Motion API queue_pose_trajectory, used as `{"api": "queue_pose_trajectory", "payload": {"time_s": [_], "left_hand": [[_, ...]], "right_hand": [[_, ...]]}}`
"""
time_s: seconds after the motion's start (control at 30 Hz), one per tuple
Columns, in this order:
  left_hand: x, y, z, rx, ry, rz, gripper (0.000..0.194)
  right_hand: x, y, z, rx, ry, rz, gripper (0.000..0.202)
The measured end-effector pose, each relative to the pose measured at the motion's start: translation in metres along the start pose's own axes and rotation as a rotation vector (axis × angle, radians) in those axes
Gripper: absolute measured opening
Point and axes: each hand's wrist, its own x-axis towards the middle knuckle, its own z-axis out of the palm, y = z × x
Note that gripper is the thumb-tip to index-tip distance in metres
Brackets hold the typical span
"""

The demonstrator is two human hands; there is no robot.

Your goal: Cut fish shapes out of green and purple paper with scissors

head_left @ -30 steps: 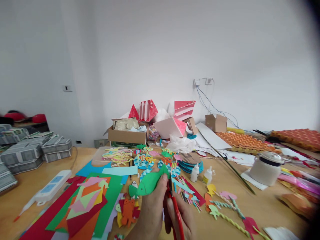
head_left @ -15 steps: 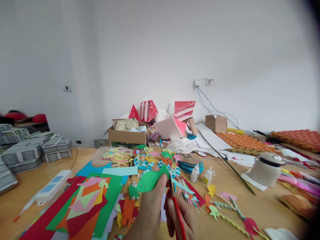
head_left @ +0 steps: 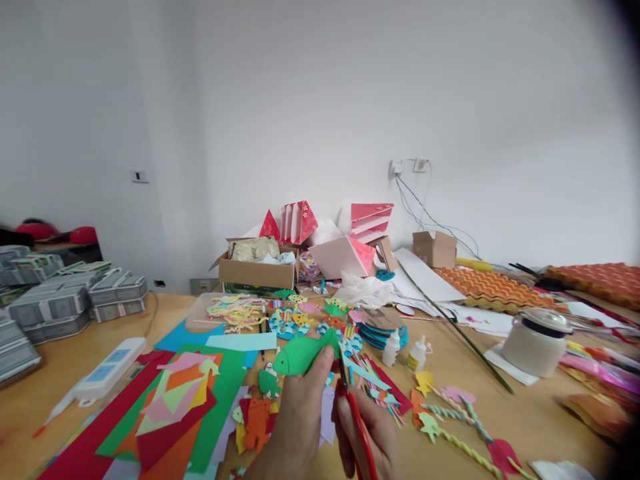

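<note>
My left hand (head_left: 310, 393) pinches a green paper fish (head_left: 297, 355) near its tail, with the fish's head pointing left. An eye and a curved line are drawn on the head. In my right hand (head_left: 367, 427) is a pair of scissors (head_left: 361, 427) with red handles, its dark blades pointing up beside the fish's tail. Whether the blades touch the paper I cannot tell. Just left of my left hand lie an orange paper cutout (head_left: 257, 421) and a smaller green fish (head_left: 269, 381).
Coloured paper sheets (head_left: 220, 400) are piled at the left, near a white power strip (head_left: 113, 367). Two glue bottles (head_left: 391, 348), braided cords with paper shapes (head_left: 465, 443) and a white lidded pot (head_left: 535, 343) stand or lie to the right. A cardboard box (head_left: 257, 273) is at the back.
The green fish has tilted to lie more level, its head slightly higher. Both hands keep their grips, and the whole view has shifted slightly.
</note>
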Motion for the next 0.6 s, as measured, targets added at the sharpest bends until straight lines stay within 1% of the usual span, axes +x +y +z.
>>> {"api": "queue_pose_trajectory", "payload": {"time_s": [0.1, 0.23, 0.37, 0.5, 0.6], "left_hand": [[0.0018, -0.0024, -0.0020, 0.027, -0.087, 0.010, 0.020], [0.0034, -0.0016, -0.0038, 0.045, -0.068, 0.019, 0.026], [0.0048, -0.0022, -0.0051, 0.057, -0.048, -0.014, 0.030], [0.0059, -0.0040, -0.0053, 0.032, -0.084, -0.035, 0.030], [0.0066, -0.0037, -0.0051, 0.017, -0.083, -0.047, 0.029]], "right_hand": [[0.0004, 0.0004, -0.0011, 0.010, -0.013, 0.004, 0.050], [0.0003, -0.0005, -0.0019, -0.009, -0.011, -0.020, 0.049], [-0.0005, -0.0038, -0.0028, -0.089, 0.026, -0.042, 0.049], [-0.0009, -0.0062, -0.0047, -0.153, 0.036, -0.050, 0.051], [-0.0008, -0.0063, -0.0061, -0.173, 0.036, -0.053, 0.052]]}}
